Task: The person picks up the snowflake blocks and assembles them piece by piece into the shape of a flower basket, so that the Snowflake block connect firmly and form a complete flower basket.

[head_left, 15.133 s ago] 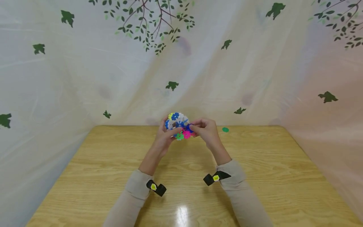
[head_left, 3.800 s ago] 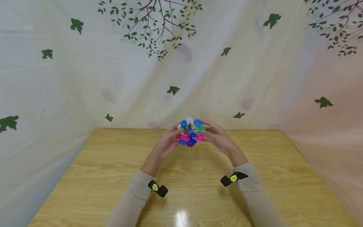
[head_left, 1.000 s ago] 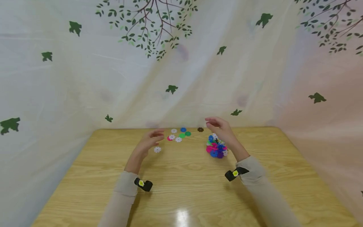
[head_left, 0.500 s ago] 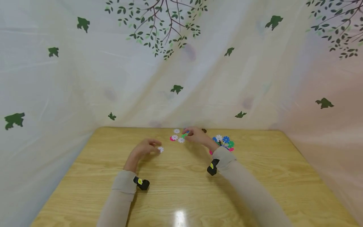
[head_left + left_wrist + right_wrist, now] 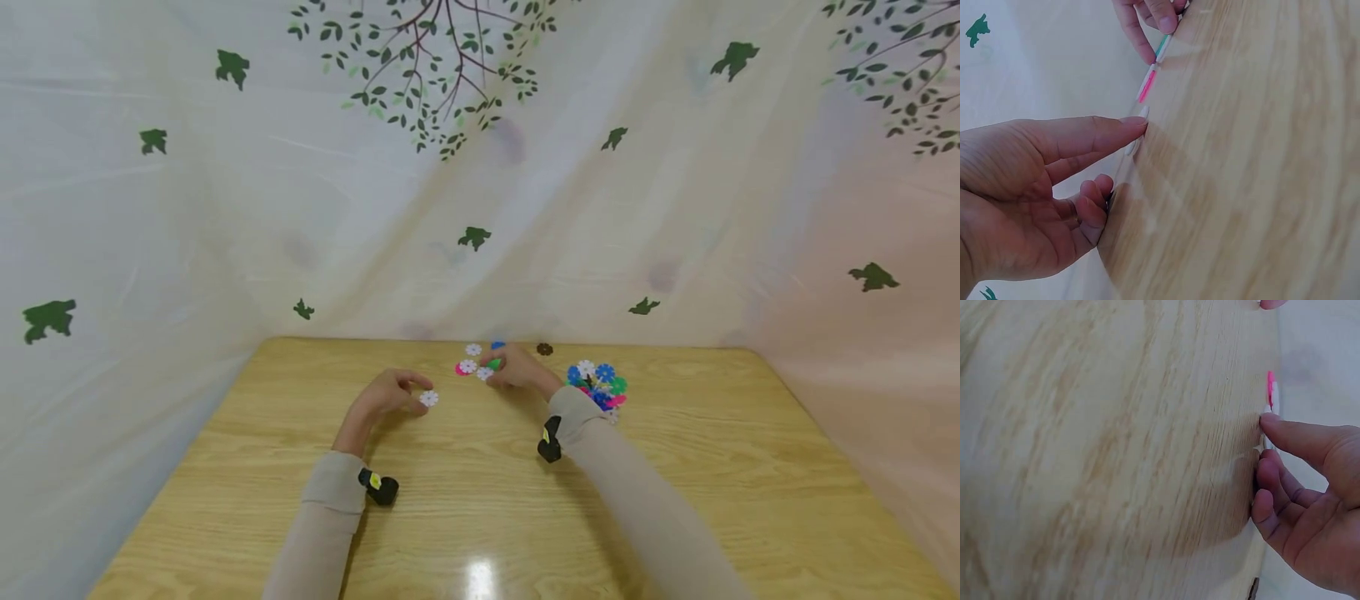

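Observation:
At the back of the table, my left hand (image 5: 384, 395) holds its thumb and fingertips at a white snowflake disc (image 5: 428, 398), which seems pinched at its edge close to the tabletop. The left wrist view shows a digit crossing this white disc (image 5: 1145, 112). My right hand (image 5: 519, 370) has thumb and finger around another white snowflake disc (image 5: 485, 373). A green disc (image 5: 494, 364) is partly covered by that hand. To the right of the right wrist sits a ball-like cluster of joined, many-coloured snowflake discs (image 5: 600, 387), partly hidden by the sleeve.
Loose discs lie between and behind the hands: a white one (image 5: 473, 349), a white one (image 5: 467, 367) over a pink one (image 5: 460, 369), a blue one (image 5: 498, 346) and a brown one (image 5: 544, 349). A printed cloth (image 5: 390, 250) hangs behind the wooden table (image 5: 465, 475).
Both hands held the disc cluster earlier; it now stands on the table at the right. Since one second ago the right hand has moved left to the loose discs, the left hand to a white disc.

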`<state>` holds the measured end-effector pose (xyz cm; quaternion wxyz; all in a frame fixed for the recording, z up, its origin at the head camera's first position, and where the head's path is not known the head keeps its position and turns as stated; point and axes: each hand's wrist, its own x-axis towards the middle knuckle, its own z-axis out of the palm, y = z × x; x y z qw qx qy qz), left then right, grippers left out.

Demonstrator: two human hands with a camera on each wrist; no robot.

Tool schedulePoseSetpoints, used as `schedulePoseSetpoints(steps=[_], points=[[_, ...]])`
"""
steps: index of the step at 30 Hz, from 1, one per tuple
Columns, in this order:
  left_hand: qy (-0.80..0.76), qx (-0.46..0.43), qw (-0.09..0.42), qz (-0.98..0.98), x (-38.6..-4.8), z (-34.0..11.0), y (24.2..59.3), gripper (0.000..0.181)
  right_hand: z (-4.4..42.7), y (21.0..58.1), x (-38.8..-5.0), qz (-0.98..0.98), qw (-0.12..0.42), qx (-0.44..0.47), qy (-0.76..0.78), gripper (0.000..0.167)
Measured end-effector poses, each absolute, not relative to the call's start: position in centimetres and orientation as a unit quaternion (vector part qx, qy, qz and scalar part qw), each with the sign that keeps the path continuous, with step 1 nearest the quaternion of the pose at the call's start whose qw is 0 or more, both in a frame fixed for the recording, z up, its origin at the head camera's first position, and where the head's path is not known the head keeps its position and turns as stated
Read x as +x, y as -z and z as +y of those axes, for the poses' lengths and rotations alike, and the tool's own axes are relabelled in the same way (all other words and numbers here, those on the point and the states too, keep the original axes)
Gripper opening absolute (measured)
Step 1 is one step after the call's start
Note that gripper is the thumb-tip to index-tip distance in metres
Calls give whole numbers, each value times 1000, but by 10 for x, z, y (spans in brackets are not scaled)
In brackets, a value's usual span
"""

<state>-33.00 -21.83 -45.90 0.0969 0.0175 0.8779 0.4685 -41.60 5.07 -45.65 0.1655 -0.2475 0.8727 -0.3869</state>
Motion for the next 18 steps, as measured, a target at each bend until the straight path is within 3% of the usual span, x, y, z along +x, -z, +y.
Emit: schedulePoseSetpoints(steps=[9, 18], points=[[-461, 36, 86, 883, -330, -215, 460, 35, 53, 460, -414, 874, 147, -250, 390, 23], [-498, 61, 81, 861, -330, -213, 461, 31, 57, 460, -409, 849, 146, -266, 433, 27]])
